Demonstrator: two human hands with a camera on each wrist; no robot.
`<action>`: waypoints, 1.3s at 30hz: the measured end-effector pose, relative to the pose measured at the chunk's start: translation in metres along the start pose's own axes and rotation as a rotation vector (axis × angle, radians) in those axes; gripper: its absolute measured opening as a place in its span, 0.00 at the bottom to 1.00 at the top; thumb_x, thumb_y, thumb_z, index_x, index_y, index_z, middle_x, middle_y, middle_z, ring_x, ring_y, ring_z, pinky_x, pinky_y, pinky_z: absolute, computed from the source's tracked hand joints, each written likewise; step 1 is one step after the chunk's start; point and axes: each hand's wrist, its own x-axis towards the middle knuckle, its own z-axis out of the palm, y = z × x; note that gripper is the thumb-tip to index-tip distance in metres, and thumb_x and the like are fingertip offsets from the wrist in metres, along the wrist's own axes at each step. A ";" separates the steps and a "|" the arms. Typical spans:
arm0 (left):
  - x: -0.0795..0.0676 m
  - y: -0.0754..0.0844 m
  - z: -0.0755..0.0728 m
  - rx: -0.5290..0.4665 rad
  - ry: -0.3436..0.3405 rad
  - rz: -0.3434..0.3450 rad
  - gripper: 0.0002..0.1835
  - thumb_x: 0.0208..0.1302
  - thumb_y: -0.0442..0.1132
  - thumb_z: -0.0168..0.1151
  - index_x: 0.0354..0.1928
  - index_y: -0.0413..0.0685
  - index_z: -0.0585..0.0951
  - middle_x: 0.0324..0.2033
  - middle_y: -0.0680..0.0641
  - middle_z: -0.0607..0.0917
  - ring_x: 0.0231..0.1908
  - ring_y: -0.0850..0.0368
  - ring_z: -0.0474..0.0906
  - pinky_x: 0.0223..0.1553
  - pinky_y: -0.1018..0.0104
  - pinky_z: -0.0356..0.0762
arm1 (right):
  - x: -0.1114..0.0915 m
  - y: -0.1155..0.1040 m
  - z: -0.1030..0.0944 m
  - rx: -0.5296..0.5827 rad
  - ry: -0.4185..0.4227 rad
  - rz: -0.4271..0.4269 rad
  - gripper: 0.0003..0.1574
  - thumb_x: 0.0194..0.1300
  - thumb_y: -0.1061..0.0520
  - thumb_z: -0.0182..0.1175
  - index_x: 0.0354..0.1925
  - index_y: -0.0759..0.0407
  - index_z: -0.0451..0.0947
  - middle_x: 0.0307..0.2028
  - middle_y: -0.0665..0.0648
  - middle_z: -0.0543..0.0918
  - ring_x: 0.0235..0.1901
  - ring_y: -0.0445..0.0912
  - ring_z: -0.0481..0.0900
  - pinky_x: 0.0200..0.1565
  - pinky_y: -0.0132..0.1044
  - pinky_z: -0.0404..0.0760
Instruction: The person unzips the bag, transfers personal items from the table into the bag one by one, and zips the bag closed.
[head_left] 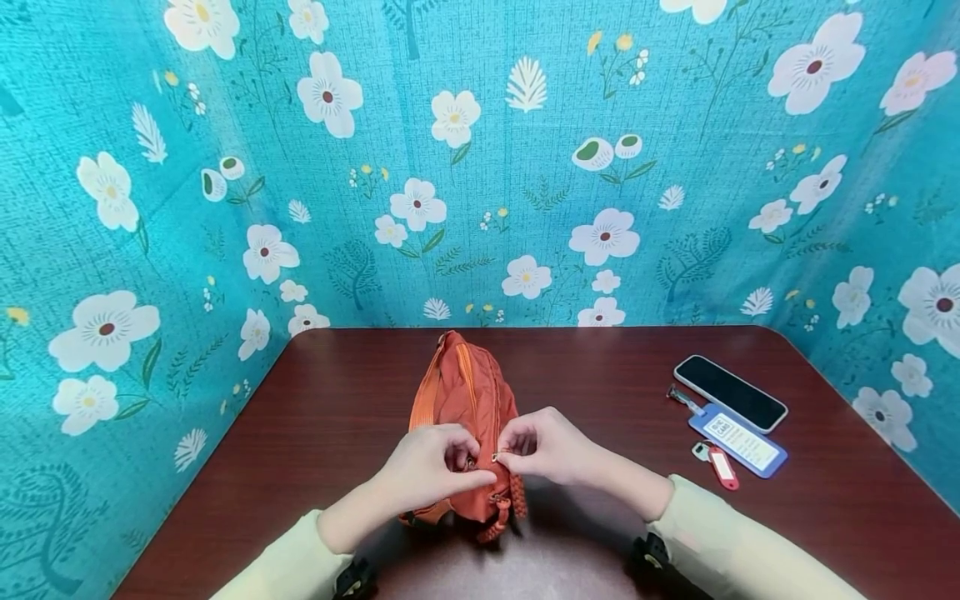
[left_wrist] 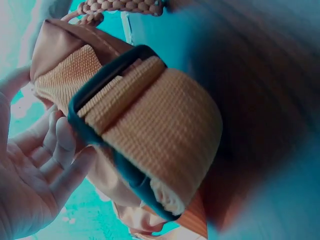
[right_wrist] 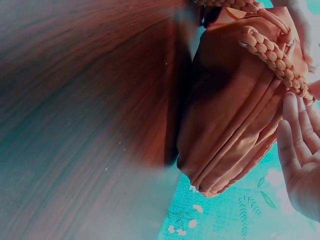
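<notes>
An orange-red fabric bag (head_left: pixel 468 392) stands on the table between both hands. My right hand (head_left: pixel 555 450) has its thumb and forefinger together at a small metal zipper pull (head_left: pixel 495 457) on the bag's top. My left hand (head_left: pixel 431 462) grips the near-left part of the bag, its thumb lying across the top. The left wrist view shows a webbing strap (left_wrist: pixel 170 115) with a dark buckle (left_wrist: pixel 82 120) beside the left fingers. Braided cord pulls (right_wrist: pixel 275 60) hang at the bag's near end, close to the right hand in the right wrist view.
Toward the right of the dark wooden table (head_left: pixel 337 392) lies a phone (head_left: pixel 731 393). Beside it are a blue card holder (head_left: pixel 738 440) with a clip and a red key tag (head_left: pixel 723 468) with a small silver piece. Blue floral cloth (head_left: pixel 480 167) hangs behind and at the sides.
</notes>
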 end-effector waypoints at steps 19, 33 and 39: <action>-0.004 -0.007 0.009 -0.163 -0.158 -0.007 0.12 0.57 0.44 0.72 0.22 0.58 0.77 0.14 0.64 0.70 0.17 0.71 0.65 0.20 0.75 0.63 | 0.015 0.023 -0.031 -0.151 0.018 0.066 0.05 0.58 0.62 0.67 0.29 0.52 0.82 0.22 0.40 0.80 0.23 0.35 0.77 0.28 0.32 0.78; -0.003 -0.007 0.002 -0.196 -0.224 -0.005 0.10 0.58 0.51 0.70 0.24 0.61 0.80 0.18 0.63 0.77 0.20 0.69 0.71 0.23 0.72 0.71 | 0.034 0.040 -0.049 -0.205 0.168 0.064 0.05 0.58 0.64 0.67 0.29 0.55 0.83 0.22 0.43 0.80 0.22 0.37 0.75 0.27 0.34 0.75; 0.014 -0.011 -0.011 -0.157 -0.124 -0.044 0.12 0.62 0.53 0.66 0.23 0.61 0.80 0.16 0.62 0.75 0.19 0.66 0.70 0.23 0.70 0.69 | 0.040 0.028 -0.050 -0.176 0.171 0.017 0.05 0.58 0.64 0.67 0.29 0.54 0.83 0.22 0.43 0.81 0.23 0.37 0.77 0.28 0.33 0.75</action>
